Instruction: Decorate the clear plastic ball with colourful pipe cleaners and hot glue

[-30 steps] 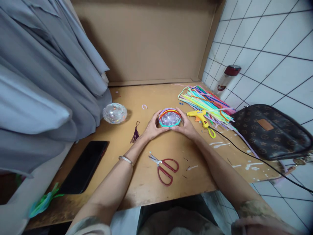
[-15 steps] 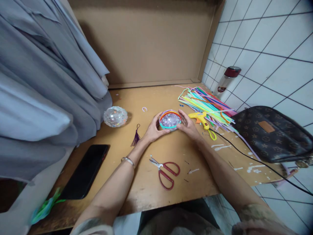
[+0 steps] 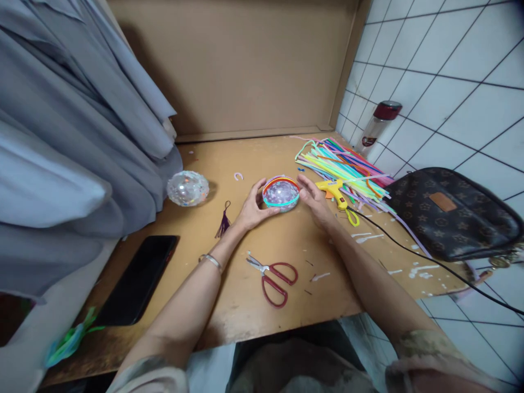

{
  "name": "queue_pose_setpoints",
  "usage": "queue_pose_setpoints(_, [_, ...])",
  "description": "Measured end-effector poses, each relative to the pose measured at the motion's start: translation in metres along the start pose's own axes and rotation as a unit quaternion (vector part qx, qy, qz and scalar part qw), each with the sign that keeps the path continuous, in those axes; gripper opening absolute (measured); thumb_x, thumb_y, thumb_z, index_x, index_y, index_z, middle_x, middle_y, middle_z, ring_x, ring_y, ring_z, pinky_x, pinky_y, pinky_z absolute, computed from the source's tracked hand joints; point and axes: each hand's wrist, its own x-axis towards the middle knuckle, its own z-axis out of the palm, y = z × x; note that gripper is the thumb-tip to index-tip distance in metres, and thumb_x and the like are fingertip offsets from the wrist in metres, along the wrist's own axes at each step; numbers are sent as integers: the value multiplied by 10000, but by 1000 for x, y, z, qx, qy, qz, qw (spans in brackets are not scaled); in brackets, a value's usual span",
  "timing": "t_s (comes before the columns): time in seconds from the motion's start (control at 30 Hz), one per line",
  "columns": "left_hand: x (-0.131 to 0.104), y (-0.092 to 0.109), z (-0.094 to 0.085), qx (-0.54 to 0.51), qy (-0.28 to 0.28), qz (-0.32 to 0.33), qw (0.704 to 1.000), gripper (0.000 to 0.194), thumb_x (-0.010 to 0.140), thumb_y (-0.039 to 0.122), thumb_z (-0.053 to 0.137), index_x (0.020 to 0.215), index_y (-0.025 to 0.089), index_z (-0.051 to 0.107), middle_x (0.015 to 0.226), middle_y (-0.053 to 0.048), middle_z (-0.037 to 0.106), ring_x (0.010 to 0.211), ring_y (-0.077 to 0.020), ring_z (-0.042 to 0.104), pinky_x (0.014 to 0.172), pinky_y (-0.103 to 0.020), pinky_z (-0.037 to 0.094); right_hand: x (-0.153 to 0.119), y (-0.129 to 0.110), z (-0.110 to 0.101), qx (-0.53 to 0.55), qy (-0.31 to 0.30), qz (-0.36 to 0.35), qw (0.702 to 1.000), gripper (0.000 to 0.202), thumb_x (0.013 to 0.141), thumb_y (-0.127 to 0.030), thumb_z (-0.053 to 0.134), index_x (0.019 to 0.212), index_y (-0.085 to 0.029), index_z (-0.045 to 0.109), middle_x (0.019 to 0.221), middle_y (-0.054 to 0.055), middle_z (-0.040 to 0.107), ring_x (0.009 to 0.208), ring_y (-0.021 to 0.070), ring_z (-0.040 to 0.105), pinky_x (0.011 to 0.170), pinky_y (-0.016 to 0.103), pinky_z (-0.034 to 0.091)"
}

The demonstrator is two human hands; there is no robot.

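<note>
A clear, speckled plastic half-ball sits on the table, with red, yellow and turquoise fuzzy strips along its rim. My left hand grips its left side, thumb along the front and fingers curved behind. On the other side, my right hand is held with fingers stretched out, close to the rim; whether the fingertips touch it I cannot tell. To the left lies a second clear ball-shaped piece with coloured flecks. A purple tassel rests by my left wrist. Red-handled scissors lie between my forearms.
A yellow glue gun with a black cord lies right of my right hand, beside a pile of colourful pipe cleaners. Farther right are a brown patterned bag and a bottle. A black phone lies left.
My right hand has loosened from the half-ball, its thumb lifting off the front rim. My left hand still holds it. The whole view has shifted slightly.
</note>
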Motion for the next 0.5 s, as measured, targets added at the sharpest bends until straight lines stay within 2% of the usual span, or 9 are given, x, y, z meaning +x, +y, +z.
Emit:
queue_pose_setpoints(0.1, [1, -1, 0, -4, -3, 3, 1000, 1130, 574, 535, 923, 1498, 242, 344, 1505, -214, 519, 1374, -380, 551, 1167, -620, 404, 1, 2, 0, -10, 3, -3, 1000, 942, 728, -784, 687, 1480, -252, 492, 1591, 117, 476, 1498, 317, 418, 1268, 529, 298])
queue_pose_setpoints(0.23, [1, -3, -3, 3, 12, 3, 1000, 1112, 575, 610, 897, 1489, 260, 369, 1590, -215, 412, 1405, -392, 514, 1168, -611, 403, 2, 3, 0, -4, 17, -4, 1000, 908, 729, -803, 669, 1446, -265, 527, 1572, 100, 504, 1488, 312, 433, 1260, 533, 312])
queue_pose_setpoints(0.37, [0, -1, -8, 2, 49, 6, 999, 936, 744, 753, 689, 1477, 249, 400, 1592, -212, 405, 1456, -379, 452, 1170, -596, 400, 4, 5, 0, 26, 42, -1, 999, 869, 763, -865, 551, 1390, -262, 573, 1542, 107, 535, 1432, 314, 504, 1224, 530, 366])
queue_pose_setpoints(0.5, [0, -3, -12, 14, 66, 16, 998, 842, 827, 765, 577, 1473, 249, 420, 1567, -199, 440, 1487, -370, 405, 1155, -585, 413, 5, 7, -1, 22, 82, -4, 996, 803, 788, -881, 483, 1280, -265, 638, 1411, 107, 640, 1293, 306, 617, 1151, 530, 447])
